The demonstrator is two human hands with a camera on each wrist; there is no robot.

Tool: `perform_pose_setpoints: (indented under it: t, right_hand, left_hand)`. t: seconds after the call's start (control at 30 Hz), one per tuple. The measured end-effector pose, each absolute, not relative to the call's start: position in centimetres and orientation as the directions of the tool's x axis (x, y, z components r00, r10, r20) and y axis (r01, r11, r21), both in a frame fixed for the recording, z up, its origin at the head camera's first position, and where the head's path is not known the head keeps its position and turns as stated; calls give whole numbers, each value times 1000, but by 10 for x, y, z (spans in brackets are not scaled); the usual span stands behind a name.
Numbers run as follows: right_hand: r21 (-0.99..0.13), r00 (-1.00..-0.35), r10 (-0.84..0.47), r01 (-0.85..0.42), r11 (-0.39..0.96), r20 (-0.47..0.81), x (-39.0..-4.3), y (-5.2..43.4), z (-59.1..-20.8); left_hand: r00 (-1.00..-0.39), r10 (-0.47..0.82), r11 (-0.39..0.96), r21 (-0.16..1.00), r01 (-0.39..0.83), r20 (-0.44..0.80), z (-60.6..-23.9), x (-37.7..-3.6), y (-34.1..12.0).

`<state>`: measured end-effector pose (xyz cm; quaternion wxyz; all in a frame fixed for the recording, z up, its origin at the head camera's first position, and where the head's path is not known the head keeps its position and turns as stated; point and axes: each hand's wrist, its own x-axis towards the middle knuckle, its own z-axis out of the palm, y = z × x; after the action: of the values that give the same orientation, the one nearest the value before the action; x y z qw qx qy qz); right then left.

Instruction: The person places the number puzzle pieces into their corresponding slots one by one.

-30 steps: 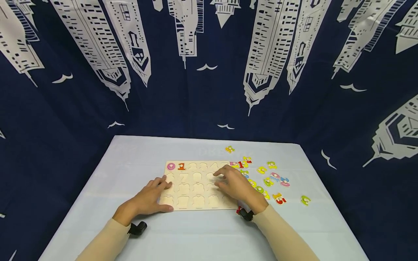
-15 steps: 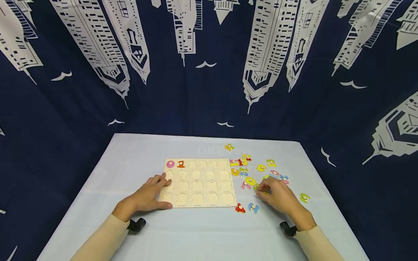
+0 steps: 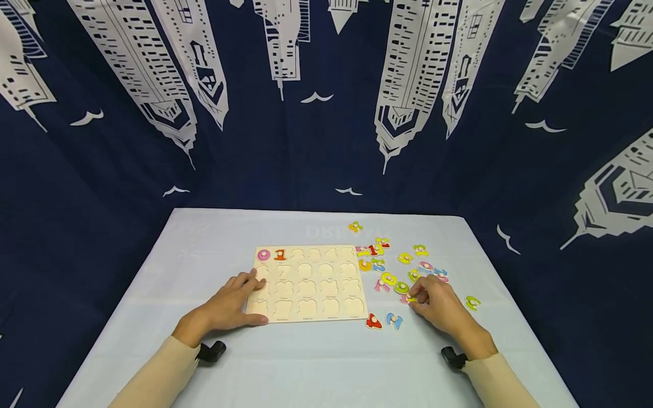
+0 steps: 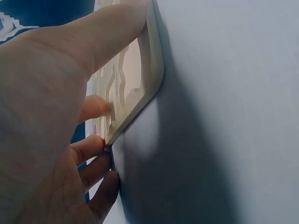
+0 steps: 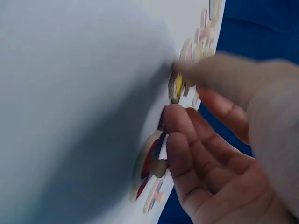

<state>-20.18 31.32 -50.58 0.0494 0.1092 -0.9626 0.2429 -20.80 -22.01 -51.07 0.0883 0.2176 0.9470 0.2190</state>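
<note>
Right hand has left the wooden number puzzle board since 1.0 s ago and now sits lower right of center, among the loose number pieces on the table. Barely moved since 0.5 s ago, so it looks settled on a pick. Fingertips curl onto a yellow-and-red piece; head view too small to confirm a grip. Left hand unchanged, fingers flat and relaxed on the board's lower left corner, steadying it. Board has only the pink 0 and orange 1 seated at upper left; the other slots are empty, so filling has hardly begun.

Right wrist view adds what head view lacks: thumb and fingers pinching round a yellow-edged piece, another piece under the lower fingers. Left wrist view shows the thumb lying along the board edge, the fingers pressed at the corner.
</note>
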Motion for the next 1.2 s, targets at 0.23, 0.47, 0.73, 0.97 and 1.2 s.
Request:
perform_pose_setpoints:
  t: [0.23,0.47,0.73,0.97,1.2]
  right_hand:
    - [-465,-980,-163,-196,863,110,-203,315,-508]
    - [-466,-977,-200,-214,859,79,-199,314,-505]
    - [-487,-950,-305,-298,821,68,-189,313,-496]
    - [-570,-883,-466,-411,712,54,-188,304,-502]
    - [-573,-861,-509,-425,701,16,-191,301,-503]
  left_hand:
    - [-885,462,802,453,389,-57,-511,-209,-219]
    - [-883,468,796,454,400,-42,-512,-208,-222]
    - [-882,468,793,462,397,-47,-511,-208,-222]
    - [-883,466,791,471,392,-49,-509,-207,-224]
    - [-883,465,790,478,385,-58,-511,-209,-222]
